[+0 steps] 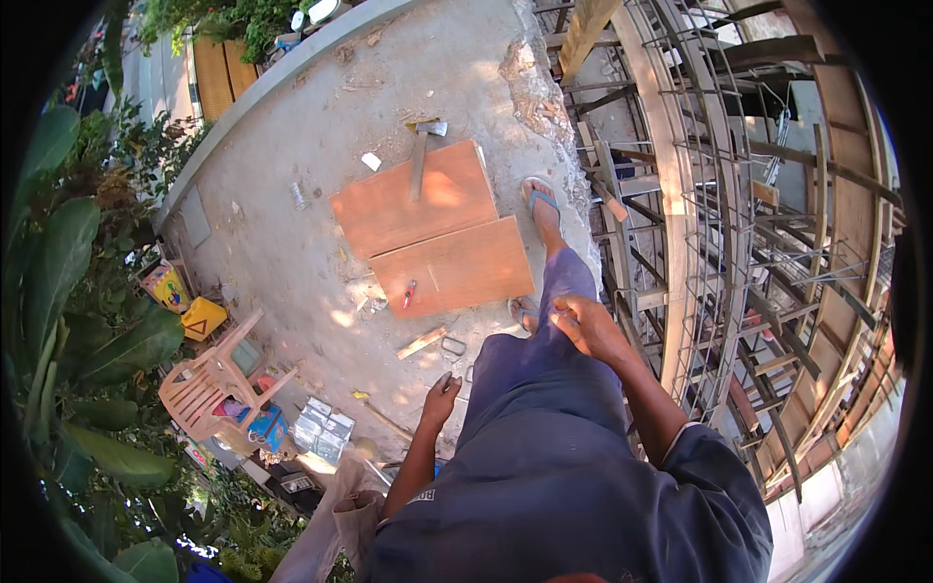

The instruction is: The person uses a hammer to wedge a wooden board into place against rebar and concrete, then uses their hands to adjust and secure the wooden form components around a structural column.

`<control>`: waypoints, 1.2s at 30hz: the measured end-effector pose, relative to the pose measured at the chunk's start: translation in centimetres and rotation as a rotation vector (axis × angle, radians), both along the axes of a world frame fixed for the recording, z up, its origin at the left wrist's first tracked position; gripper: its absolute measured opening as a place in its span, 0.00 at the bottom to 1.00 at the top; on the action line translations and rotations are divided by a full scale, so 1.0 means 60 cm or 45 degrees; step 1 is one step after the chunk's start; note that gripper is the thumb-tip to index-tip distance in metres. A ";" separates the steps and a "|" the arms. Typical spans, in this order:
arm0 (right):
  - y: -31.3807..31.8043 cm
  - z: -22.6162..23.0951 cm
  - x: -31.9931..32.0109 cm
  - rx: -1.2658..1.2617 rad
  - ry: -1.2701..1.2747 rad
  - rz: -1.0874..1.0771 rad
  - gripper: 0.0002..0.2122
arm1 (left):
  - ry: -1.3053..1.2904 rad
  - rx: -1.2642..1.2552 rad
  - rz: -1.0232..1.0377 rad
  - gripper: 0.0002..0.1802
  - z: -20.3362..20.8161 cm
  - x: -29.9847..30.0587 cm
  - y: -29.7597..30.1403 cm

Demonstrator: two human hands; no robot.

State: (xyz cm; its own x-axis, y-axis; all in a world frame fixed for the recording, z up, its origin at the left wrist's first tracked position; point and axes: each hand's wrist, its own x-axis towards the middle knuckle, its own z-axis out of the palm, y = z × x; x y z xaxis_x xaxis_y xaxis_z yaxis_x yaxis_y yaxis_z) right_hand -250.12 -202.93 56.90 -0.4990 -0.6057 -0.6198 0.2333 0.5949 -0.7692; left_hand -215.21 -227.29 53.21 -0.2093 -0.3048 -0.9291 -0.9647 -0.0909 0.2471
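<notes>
My left hand (442,400) hangs beside my left thigh, its fingers closed round something small and dark that I cannot make out. My right hand (589,327) is above my right thigh with its fingers curled in by the blue trousers (569,277); whether they pinch anything is hidden. On the concrete ahead lie two reddish-brown plywood boards, the far one (389,209) and the near one (476,262), edge to edge. A hatchet-like tool (418,165) with a wooden handle rests across the far board. A small red tool (409,293) lies on the near board.
Along the right runs a drop edge (554,126) with rebar and timber formwork (671,165) beyond. A plastic chair (199,398) with things on it, a yellow jerrycan (203,318) and a bucket (167,288) stand left. A wood offcut (423,342) lies near my left hand.
</notes>
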 end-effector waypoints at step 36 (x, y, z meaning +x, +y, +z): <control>-0.830 -0.780 -0.084 0.703 -1.207 -0.733 0.21 | 0.013 -0.234 -0.029 0.33 -0.090 -0.431 -0.332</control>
State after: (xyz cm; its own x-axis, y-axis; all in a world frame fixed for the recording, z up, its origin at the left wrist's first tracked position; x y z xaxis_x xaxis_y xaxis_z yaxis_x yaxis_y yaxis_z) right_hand -255.17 -252.74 10.09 0.1790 0.0100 -0.9838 0.8955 0.4125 0.1671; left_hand -241.08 -247.19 47.83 -0.2273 -0.4641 -0.8561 -0.9633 -0.0215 0.2675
